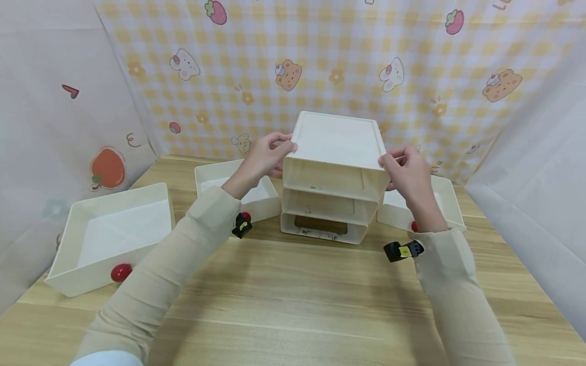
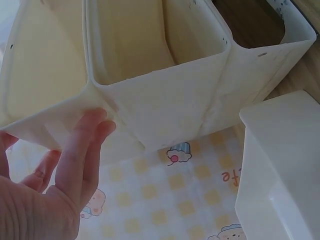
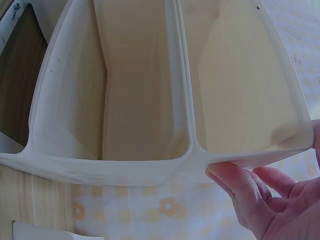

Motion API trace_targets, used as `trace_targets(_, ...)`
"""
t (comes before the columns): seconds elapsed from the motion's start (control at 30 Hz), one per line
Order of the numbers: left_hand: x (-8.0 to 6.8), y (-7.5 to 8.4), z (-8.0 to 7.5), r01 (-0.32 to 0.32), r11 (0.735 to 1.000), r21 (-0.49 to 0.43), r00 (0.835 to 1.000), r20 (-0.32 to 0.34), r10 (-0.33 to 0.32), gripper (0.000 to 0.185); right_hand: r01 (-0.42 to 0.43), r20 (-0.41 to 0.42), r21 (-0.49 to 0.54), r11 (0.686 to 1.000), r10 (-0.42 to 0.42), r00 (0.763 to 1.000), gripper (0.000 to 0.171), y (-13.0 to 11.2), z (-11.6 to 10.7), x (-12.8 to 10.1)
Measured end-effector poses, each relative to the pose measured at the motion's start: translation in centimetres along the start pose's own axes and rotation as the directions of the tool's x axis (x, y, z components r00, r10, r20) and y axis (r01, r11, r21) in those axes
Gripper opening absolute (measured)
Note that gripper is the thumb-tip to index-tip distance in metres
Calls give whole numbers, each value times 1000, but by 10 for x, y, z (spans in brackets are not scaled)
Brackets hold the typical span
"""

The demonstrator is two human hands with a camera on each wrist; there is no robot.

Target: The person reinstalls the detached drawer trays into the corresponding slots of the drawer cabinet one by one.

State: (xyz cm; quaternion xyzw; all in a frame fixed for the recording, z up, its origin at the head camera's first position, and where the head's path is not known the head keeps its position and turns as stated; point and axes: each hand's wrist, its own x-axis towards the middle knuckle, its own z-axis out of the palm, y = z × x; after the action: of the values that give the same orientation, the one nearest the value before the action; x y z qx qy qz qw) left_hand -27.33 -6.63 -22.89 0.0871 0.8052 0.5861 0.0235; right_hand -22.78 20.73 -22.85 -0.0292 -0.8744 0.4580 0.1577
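Both hands grip the top tier of the cream plastic three-tier drawer shell (image 1: 336, 152) mid-table: left hand (image 1: 265, 157) pinching its left edge, right hand (image 1: 407, 170) its right. Removed white drawers (image 1: 110, 234) lie alongside.

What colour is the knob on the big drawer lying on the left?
Red. The knob on the drawer shows best in the head view.
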Motion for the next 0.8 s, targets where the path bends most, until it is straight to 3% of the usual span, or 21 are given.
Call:
trace_targets(0.23,-5,1,1,-18,1000,8,1000,-3,18,45,25,-24,-40,999,-26,999,30,-1,2,0)
trace_targets(0.47,-10,1,0,-24,1000,-9,999,47,25,53,25,-4,-53,998,-26,1000,28,-2,1,1)
trace_targets(0.6,-12,-2,-1,-53,998,37,997,62,51,55,29,0,-56,998,-29,1000,28,0,1,1)
trace_targets(0.8,-19,-8,-9,-78,991,104,997,34,75,53,24,2,-48,999,-24,1000,28,2,1,2)
